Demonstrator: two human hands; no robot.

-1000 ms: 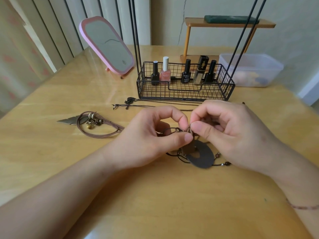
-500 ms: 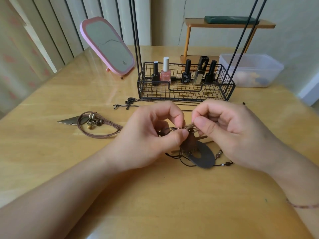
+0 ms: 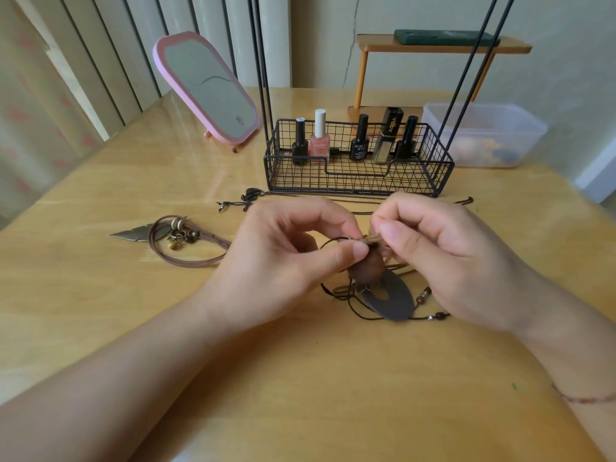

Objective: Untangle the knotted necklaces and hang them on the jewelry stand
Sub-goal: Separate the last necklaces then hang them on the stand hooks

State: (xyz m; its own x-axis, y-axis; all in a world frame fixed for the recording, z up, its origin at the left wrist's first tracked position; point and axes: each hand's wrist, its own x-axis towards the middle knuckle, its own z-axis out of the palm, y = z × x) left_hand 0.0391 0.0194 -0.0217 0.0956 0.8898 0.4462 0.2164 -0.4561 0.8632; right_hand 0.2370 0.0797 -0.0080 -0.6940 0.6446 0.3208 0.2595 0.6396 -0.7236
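Observation:
A tangle of cord necklaces (image 3: 368, 281) lies at the table's middle, with a dark oval pendant (image 3: 393, 303), a round brown bead and small beads on black cord. My left hand (image 3: 286, 258) pinches the knot between thumb and forefinger. My right hand (image 3: 443, 258) pinches the tan cord at the same knot, fingertips almost touching the left. The knot is lifted a little above the table. Behind stands the black wire jewelry stand (image 3: 360, 181), its thin rods rising out of view. A brown cord necklace with a metal feather (image 3: 173, 241) lies to the left.
Nail polish bottles (image 3: 320, 141) stand in the stand's basket. A thin chain necklace (image 3: 300, 198) lies in front of it. A pink mirror (image 3: 206, 91) leans at the back left, a plastic box (image 3: 483, 138) at the back right, a small wooden shelf (image 3: 443, 48) behind.
Both hands have raised the knot slightly; the round brown bead now hangs in view below my fingertips and the oval pendant has shifted on the table.

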